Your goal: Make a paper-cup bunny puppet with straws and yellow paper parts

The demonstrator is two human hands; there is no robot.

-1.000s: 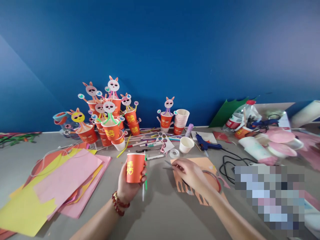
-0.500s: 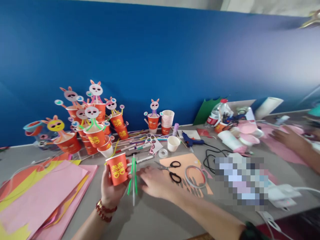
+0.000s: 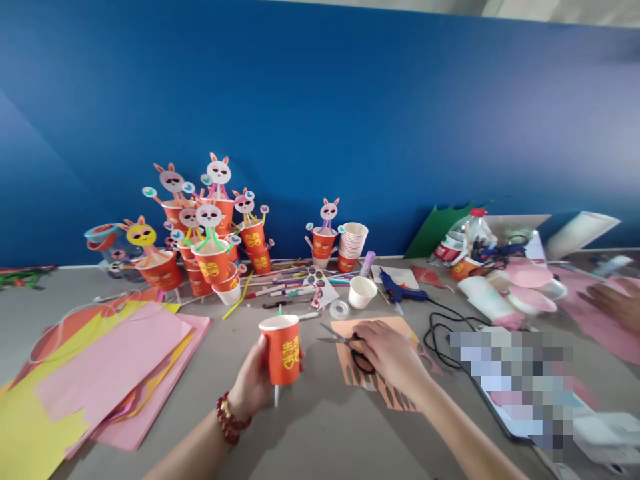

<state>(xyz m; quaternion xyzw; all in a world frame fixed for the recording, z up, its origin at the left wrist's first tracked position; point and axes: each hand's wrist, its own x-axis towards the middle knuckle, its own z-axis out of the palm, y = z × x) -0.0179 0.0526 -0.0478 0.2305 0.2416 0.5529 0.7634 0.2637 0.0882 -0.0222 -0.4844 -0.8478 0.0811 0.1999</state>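
In the head view the left hand [image 3: 256, 381] holds an orange cup [image 3: 281, 349] upright above the table [image 3: 320, 433], fingers wrapped round its back and thumb side so they are clamped on the wall just below the white rim; a pale straw end [image 3: 275, 396] pokes out beneath the cup, under the fingertips. The cup looks like thin paper: light, easily dented, so a grip around the middle of the wall with mild pressure seems safest, and squeezing near the open rim would likely crush it. The right hand [image 3: 387, 353] lies palm down on the scissors [image 3: 345, 341], fingers curled over the black handles, blades pointing away from the fingertips toward the cup; whether the fingers are through the loops I cannot tell. The scissors are stiff and hard, best taken by the handles. Under that hand lies an orange sheet [image 3: 373, 380], limp and light. Beyond the fingertips sit a tape roll [image 3: 339, 309] and a white cup [image 3: 361, 291].
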